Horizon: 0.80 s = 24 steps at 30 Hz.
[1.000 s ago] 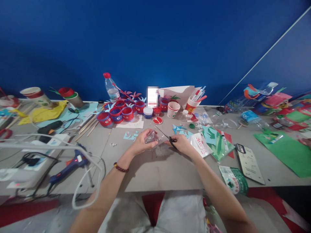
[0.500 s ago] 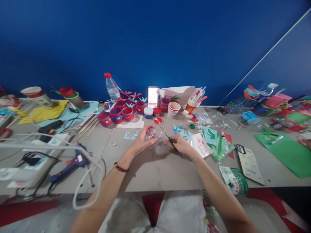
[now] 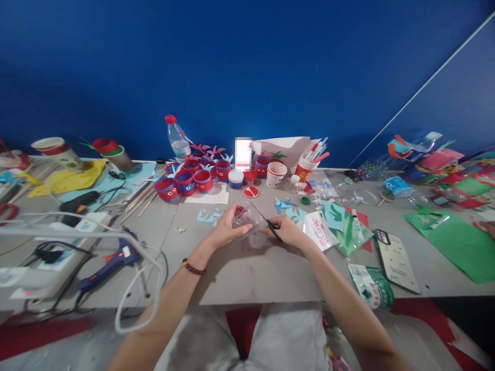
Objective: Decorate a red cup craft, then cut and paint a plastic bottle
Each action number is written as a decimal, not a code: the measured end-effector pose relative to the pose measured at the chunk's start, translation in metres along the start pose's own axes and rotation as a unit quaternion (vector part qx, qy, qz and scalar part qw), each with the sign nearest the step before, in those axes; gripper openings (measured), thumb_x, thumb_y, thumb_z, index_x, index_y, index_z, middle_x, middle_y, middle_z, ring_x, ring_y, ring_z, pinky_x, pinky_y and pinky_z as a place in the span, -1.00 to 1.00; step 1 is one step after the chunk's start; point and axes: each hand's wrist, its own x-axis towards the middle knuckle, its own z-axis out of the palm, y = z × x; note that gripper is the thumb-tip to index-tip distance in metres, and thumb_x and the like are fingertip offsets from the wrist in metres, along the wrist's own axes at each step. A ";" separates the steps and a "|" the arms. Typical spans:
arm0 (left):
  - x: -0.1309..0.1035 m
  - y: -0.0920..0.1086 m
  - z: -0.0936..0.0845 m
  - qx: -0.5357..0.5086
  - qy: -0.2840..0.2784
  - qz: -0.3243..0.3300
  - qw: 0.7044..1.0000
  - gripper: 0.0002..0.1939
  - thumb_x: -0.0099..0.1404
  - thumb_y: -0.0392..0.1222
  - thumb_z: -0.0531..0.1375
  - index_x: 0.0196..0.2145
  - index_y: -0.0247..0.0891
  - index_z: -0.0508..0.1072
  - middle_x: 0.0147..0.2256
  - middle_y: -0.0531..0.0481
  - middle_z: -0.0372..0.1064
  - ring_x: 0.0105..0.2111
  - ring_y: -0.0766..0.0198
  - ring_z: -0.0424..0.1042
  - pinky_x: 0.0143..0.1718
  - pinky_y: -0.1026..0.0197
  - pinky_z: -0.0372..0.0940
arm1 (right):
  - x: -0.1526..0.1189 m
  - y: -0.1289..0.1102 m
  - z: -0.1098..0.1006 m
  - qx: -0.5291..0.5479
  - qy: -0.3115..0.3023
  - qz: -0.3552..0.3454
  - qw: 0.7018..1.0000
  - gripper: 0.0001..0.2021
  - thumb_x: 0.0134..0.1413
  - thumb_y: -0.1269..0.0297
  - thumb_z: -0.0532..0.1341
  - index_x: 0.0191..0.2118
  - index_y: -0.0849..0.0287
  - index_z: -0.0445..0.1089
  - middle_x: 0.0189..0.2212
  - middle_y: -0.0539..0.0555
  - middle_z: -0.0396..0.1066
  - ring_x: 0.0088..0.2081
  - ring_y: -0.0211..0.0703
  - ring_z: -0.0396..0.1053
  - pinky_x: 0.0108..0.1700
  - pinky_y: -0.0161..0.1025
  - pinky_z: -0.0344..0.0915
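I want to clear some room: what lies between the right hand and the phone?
From the right hand, the head view shows a white packet, then a green packet bearing a marker, then red paper.

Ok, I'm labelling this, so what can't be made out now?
All in head view:
Clear plastic piece: full shape, partly behind the left hand.
Black-handled metal scissors: grip, partly behind the right hand.
White upright rectangle: details, pixelated.
Another person's hand: cut off by the right edge.
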 end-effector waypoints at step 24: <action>0.005 -0.006 -0.001 0.052 0.077 0.081 0.992 -0.41 0.06 -0.04 0.33 0.02 -0.23 0.29 -0.02 -0.16 0.29 -0.01 0.11 0.34 0.08 0.05 0.21 | 0.005 0.005 0.003 0.147 0.071 0.067 0.984 -0.59 -0.15 -0.08 0.31 -0.58 0.13 0.20 -0.76 -0.13 0.13 -0.71 -0.33 0.08 -0.67 -0.34 -0.03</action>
